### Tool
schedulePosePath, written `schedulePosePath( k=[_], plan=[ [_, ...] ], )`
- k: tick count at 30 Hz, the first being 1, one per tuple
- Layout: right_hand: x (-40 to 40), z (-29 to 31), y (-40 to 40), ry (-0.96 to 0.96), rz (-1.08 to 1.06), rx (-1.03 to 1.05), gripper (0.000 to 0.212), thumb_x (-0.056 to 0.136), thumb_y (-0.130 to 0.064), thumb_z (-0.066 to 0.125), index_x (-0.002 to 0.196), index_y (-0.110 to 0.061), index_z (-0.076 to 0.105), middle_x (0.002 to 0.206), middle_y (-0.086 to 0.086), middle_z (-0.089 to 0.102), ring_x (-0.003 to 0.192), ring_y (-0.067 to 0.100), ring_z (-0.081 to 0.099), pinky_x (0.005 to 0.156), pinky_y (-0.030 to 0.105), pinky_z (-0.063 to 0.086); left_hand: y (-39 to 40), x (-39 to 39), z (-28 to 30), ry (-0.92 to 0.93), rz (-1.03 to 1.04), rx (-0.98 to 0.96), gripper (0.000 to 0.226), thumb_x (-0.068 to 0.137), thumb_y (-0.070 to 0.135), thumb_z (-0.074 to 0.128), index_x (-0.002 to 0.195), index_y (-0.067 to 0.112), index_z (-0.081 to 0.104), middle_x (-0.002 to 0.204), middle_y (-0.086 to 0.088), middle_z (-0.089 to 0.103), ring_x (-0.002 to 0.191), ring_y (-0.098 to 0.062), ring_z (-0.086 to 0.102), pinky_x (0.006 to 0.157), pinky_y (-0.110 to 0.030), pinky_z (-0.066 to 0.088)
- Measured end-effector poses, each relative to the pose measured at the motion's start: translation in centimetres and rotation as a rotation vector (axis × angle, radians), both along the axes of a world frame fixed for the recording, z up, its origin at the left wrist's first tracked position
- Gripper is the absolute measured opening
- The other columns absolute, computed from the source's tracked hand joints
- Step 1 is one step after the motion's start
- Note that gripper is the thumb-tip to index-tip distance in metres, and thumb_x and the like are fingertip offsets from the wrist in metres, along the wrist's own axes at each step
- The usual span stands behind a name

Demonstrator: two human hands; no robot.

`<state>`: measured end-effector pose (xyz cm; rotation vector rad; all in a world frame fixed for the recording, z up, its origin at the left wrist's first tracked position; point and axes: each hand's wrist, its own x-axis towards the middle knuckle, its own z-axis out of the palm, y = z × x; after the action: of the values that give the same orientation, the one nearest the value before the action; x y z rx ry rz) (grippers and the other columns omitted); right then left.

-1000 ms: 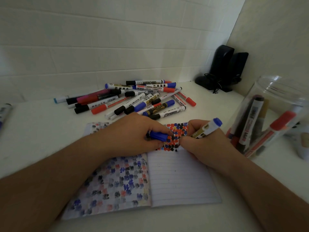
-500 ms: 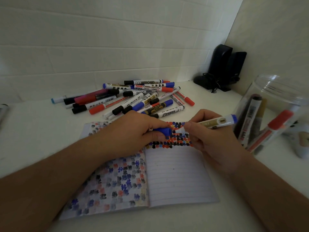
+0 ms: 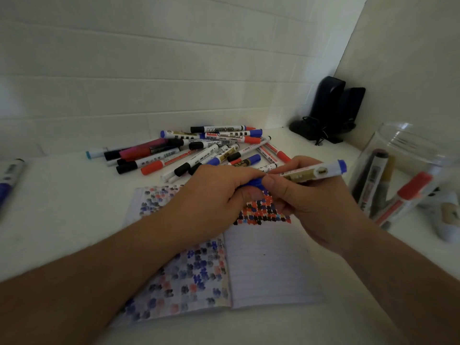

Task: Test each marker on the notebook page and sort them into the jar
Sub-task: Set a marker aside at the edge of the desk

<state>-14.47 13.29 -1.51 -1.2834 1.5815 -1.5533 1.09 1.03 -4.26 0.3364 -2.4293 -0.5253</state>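
hands meet above the open lined notebook (image 3: 271, 265), which lies flat on the white counter (image 3: 62, 207). the left hand (image 3: 214, 195) has its fingers curled around a blue marker cap (image 3: 254, 183), only a sliver of which shows between the fingers. the right hand (image 3: 306, 197) pinches a white marker with a gold label and blue end (image 3: 316, 171), its barrel lying nearly level and pointing left toward the cap; the tip is hidden where the two hands touch, so whether the cap is on it cannot be told. under the hands, the top of the right page carries a patch of red, black and blue test marks (image 3: 261, 212), and the left page is covered in fainter blots of the same colours.

behind the notebook a loose pile of red, blue and black capped markers (image 3: 199, 150) lies on the counter. to the right, a clear glass jar (image 3: 400, 175) holds several markers, one of them red-capped. a blue marker (image 3: 8, 178) lies apart at the left edge. two black speakers (image 3: 333, 108) stand in the tiled corner.
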Motion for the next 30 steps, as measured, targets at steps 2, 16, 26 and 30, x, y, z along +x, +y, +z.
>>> schedulePosePath(
  k=[2, 16, 26, 30],
  plan=[
    [0.5, 1.0, -0.9, 0.052, 0.016, -0.007, 0.022, 0.076, -0.025, 0.078, 0.088, -0.01, 0.068, 0.067, 0.008, 0.069, 0.055, 0.018, 0.061, 0.05, 0.024, 0.054, -0.3, 0.2, -0.1, 0.08, 0.056, -0.022, 0.025, 0.101, 0.028, 0.06, 0.125, 0.027, 0.068, 0.082, 0.026, 0.06, 0.075, 0.006, 0.057, 0.071, -0.005, 0.041],
    [2.4, -2.3, -4.1, -0.368, -0.06, -0.042, 0.02, 0.096, -0.03, 0.068, 0.11, -0.015, 0.07, 0.076, 0.008, 0.066, 0.063, 0.016, 0.054, 0.057, 0.026, 0.048, -1.9, 0.1, -0.2, -0.057, 0.2, -0.089, 0.02, 0.105, 0.044, 0.042, 0.117, 0.037, 0.056, 0.082, 0.016, 0.058, 0.078, -0.004, 0.052, 0.07, -0.032, 0.047],
    [4.6, -3.8, -2.8, 0.84, 0.136, 0.095, 0.02, 0.096, -0.041, 0.064, 0.115, -0.04, 0.066, 0.102, -0.023, 0.057, 0.097, -0.001, 0.05, 0.085, 0.022, 0.045, -5.8, 8.0, 4.1, -0.113, 0.603, 0.116, 0.016, 0.096, 0.045, 0.063, 0.099, 0.031, 0.068, 0.084, 0.013, 0.069, 0.076, -0.001, 0.062, 0.066, -0.023, 0.045],
    [5.6, -3.6, -2.8, 0.947, 0.176, 0.061, 0.025, 0.097, -0.048, 0.059, 0.118, -0.037, 0.067, 0.11, -0.02, 0.057, 0.105, 0.004, 0.044, 0.091, 0.024, 0.041, -6.2, 15.7, 3.3, -0.216, 0.883, 0.095, 0.018, 0.09, 0.047, 0.067, 0.099, 0.032, 0.07, 0.073, 0.013, 0.071, 0.071, -0.005, 0.066, 0.066, -0.026, 0.05]
  ],
)
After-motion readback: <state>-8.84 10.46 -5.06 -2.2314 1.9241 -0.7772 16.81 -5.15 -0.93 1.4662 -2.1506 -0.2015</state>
